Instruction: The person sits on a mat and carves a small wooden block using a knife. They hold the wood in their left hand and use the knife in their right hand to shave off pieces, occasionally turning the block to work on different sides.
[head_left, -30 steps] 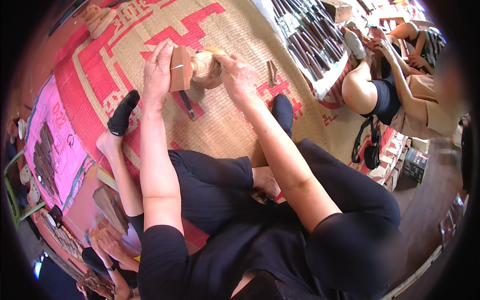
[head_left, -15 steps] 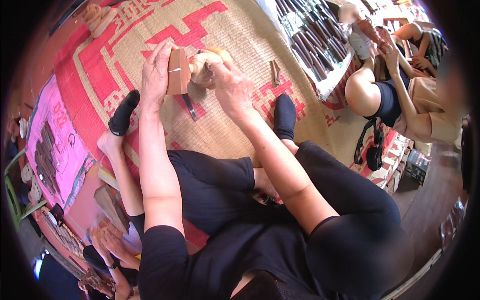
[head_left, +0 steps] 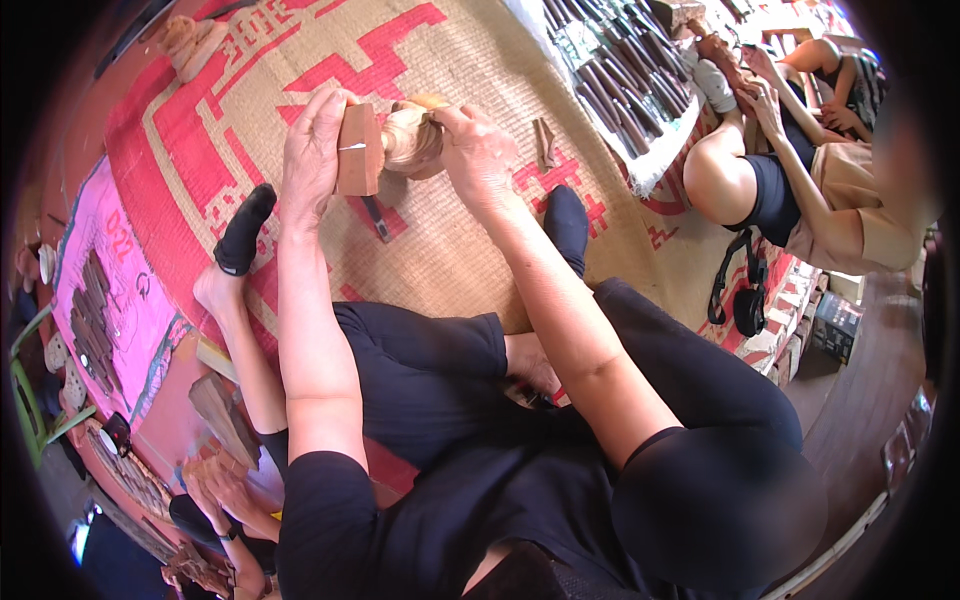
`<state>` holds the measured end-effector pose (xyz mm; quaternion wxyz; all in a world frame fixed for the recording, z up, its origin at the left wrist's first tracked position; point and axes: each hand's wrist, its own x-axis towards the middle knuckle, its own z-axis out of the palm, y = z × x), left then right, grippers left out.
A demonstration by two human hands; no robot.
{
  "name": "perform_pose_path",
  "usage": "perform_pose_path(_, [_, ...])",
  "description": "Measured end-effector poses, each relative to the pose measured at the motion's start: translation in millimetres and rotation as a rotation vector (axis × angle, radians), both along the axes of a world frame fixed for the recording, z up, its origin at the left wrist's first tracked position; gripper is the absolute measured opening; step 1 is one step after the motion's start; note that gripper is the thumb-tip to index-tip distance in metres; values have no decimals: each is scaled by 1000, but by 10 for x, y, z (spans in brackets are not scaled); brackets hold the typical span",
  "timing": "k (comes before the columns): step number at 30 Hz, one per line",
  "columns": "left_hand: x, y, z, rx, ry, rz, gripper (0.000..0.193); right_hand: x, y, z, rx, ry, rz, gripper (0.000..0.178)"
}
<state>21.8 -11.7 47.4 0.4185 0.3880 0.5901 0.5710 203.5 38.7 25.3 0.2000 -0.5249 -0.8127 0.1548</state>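
Observation:
A pale wood carving (head_left: 408, 142) with a rounded, swirling form is held sideways above the woven mat. Its flat brown base block (head_left: 358, 165) faces left, with a small white mark on its side. My left hand (head_left: 314, 150) is closed round that base from the left. At the carving's right end, my right hand (head_left: 480, 158) has its fingers curled and pressed together against the wood; whether something small is pinched in them is hidden. Beneath the block a flat-bladed chisel (head_left: 376, 220) lies on the mat, partly covered by the carving.
Several dark-handled tools (head_left: 620, 100) lie on a white cloth at the far right. A brown wood piece (head_left: 545, 145) rests on the mat (head_left: 460, 260). Another carving (head_left: 190, 48) stands far left. A pink cloth (head_left: 125, 300) holds dark tools. One person sits at right, another lower left.
My right hand has shifted slightly right, from over the carving's front to its right end. The carving has turned a little in my left hand, which keeps its hold on the base.

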Motion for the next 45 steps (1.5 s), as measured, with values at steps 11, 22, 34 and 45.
perform_pose_path(11, [96,-13,60,35,42,-61,35,81,22,0,31,-40,-10,22])
perform_pose_path(22, [61,-31,52,15,0,-71,36,60,-24,-1,47,-65,-16,23])
perform_pose_path(34, [25,-18,41,12,-1,-79,36,60,-37,13,83,-44,-1,24])
perform_pose_path(45, [35,-31,63,-4,-4,-112,33,39,-39,59,69,-53,19,24])
